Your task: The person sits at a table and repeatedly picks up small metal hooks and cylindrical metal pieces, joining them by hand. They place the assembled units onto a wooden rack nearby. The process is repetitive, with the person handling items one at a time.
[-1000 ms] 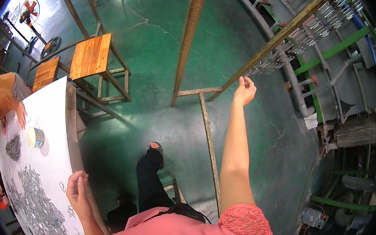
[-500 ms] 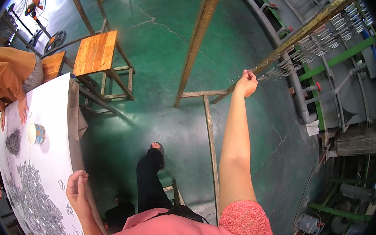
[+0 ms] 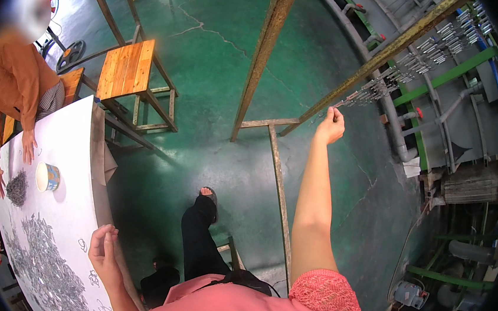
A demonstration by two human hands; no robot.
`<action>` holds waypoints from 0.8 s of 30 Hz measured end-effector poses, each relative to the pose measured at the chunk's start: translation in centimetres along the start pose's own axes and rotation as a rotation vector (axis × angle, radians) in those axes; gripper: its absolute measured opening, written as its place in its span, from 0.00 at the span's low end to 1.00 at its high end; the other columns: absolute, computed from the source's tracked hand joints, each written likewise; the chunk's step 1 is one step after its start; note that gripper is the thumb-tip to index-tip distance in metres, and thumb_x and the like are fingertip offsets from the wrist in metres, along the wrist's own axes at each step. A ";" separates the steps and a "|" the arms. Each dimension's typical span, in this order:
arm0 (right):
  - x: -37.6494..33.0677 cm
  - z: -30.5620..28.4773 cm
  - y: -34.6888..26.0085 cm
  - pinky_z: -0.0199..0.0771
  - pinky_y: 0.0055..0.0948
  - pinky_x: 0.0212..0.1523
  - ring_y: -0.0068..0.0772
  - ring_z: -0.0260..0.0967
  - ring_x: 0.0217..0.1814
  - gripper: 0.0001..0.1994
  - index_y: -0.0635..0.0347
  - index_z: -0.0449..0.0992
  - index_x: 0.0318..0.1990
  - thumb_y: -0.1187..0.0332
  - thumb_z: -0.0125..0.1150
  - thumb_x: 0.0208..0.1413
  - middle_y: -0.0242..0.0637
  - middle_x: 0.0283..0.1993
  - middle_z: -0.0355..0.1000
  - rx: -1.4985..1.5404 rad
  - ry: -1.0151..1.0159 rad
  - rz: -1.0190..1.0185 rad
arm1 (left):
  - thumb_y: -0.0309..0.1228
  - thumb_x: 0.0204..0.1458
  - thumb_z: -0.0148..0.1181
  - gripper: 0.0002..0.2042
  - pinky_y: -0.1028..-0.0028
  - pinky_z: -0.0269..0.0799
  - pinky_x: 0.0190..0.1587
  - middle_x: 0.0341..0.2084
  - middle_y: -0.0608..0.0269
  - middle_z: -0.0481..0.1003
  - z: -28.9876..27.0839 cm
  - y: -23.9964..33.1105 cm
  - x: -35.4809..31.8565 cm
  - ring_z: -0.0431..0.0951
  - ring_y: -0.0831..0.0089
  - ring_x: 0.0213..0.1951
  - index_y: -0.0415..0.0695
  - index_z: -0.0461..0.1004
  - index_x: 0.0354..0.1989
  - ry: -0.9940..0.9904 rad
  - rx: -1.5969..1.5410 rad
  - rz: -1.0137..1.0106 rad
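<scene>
My right hand [image 3: 330, 126] is stretched out far ahead, its fingers pinched on a small metal piece at the low end of a slanted rusty rail [image 3: 388, 49] hung with several small metal parts [image 3: 379, 91]. My left hand [image 3: 103, 250] rests at the edge of a white-covered table [image 3: 71, 158], fingers loosely curled, holding nothing I can see. Heaps of small grey metal pieces [image 3: 44, 262] lie on the table close to it.
A person in an orange top [image 3: 15, 85] sits at the table's far end, hands on the cloth. A paper cup [image 3: 47, 177] stands near a small grey pile [image 3: 17, 187]. A wooden stool [image 3: 127, 69], rusty frame posts [image 3: 263, 56] and grey pipes [image 3: 394, 118] stand on the green floor.
My right hand has stayed pinched at the rail's low end. The view has swung left, bringing the seated person in orange further into sight. My left hand has barely moved.
</scene>
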State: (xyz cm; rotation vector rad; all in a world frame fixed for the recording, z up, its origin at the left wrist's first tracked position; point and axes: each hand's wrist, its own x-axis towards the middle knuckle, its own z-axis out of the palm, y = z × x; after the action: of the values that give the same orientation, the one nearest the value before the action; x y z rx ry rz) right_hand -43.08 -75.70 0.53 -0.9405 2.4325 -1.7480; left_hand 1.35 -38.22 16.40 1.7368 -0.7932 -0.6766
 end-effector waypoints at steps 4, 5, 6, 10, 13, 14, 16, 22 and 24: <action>-0.6 -1.3 -0.7 0.70 0.34 0.34 0.32 0.72 0.31 0.08 0.55 0.81 0.34 0.62 0.66 0.50 0.31 0.34 0.75 0.007 0.036 -0.055 | 0.26 0.61 0.50 0.08 0.77 0.68 0.45 0.36 0.64 0.74 -0.5 -0.3 -0.1 0.73 0.77 0.40 0.38 0.75 0.42 0.003 0.005 0.007; -0.8 -1.6 -1.0 0.70 0.34 0.33 0.31 0.72 0.31 0.08 0.55 0.81 0.34 0.62 0.66 0.50 0.31 0.34 0.75 -0.001 0.037 -0.061 | 0.26 0.61 0.50 0.08 0.77 0.68 0.45 0.36 0.64 0.74 -0.6 -0.3 -0.2 0.73 0.77 0.40 0.38 0.75 0.42 0.003 0.000 0.009; -0.8 -1.7 -1.0 0.70 0.34 0.33 0.31 0.72 0.31 0.08 0.55 0.81 0.34 0.62 0.66 0.50 0.31 0.34 0.75 -0.002 0.036 -0.057 | 0.26 0.61 0.50 0.08 0.77 0.68 0.45 0.36 0.64 0.74 -0.7 -0.3 -0.3 0.73 0.77 0.40 0.38 0.75 0.42 0.003 -0.004 0.012; -0.9 -2.4 -1.0 0.70 0.34 0.33 0.30 0.71 0.30 0.08 0.55 0.81 0.33 0.62 0.66 0.50 0.30 0.33 0.74 0.017 0.040 -0.054 | 0.27 0.61 0.50 0.08 0.76 0.68 0.45 0.36 0.64 0.74 -1.3 -0.3 -0.5 0.73 0.77 0.40 0.38 0.75 0.42 0.011 -0.018 0.019; -1.0 -2.8 -0.6 0.70 0.33 0.33 0.30 0.71 0.30 0.08 0.56 0.81 0.33 0.62 0.66 0.50 0.30 0.33 0.74 0.035 0.036 -0.072 | 0.27 0.61 0.51 0.08 0.76 0.68 0.45 0.36 0.64 0.74 -2.0 -0.4 -0.7 0.73 0.77 0.40 0.38 0.75 0.42 0.012 0.000 0.016; -1.1 -2.9 -0.6 0.70 0.33 0.33 0.30 0.71 0.30 0.08 0.56 0.81 0.33 0.62 0.66 0.51 0.31 0.33 0.74 0.038 0.033 -0.079 | 0.26 0.61 0.51 0.08 0.76 0.68 0.47 0.36 0.63 0.74 -2.2 -0.3 -0.8 0.73 0.76 0.41 0.37 0.75 0.42 0.015 -0.001 0.010; -1.5 -3.4 -1.1 0.70 0.32 0.34 0.30 0.71 0.30 0.08 0.56 0.81 0.33 0.62 0.65 0.51 0.31 0.33 0.74 0.068 0.015 -0.091 | 0.25 0.60 0.51 0.07 0.74 0.68 0.49 0.37 0.63 0.74 -2.8 -0.2 -1.1 0.73 0.75 0.41 0.36 0.74 0.41 0.027 -0.003 -0.001; -3.0 -6.4 -4.3 0.71 0.29 0.37 0.30 0.72 0.33 0.08 0.59 0.81 0.33 0.64 0.65 0.52 0.32 0.34 0.74 0.206 -0.079 -0.234 | 0.26 0.60 0.52 0.07 0.75 0.68 0.48 0.37 0.63 0.74 -4.3 -0.2 -2.7 0.73 0.75 0.41 0.37 0.74 0.41 0.073 -0.051 0.016; -4.4 -7.9 -6.8 0.71 0.28 0.38 0.29 0.72 0.34 0.08 0.60 0.81 0.34 0.65 0.65 0.52 0.34 0.35 0.75 0.274 -0.167 -0.267 | 0.26 0.60 0.52 0.07 0.75 0.68 0.48 0.37 0.63 0.74 -5.2 0.0 -3.8 0.73 0.75 0.41 0.36 0.74 0.41 0.107 -0.085 0.011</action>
State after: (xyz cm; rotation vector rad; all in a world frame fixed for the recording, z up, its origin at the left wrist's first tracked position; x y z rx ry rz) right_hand -39.00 -68.22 7.91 -1.3606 1.9787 -1.9254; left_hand 2.94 -32.21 18.06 1.6757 -0.6901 -0.5970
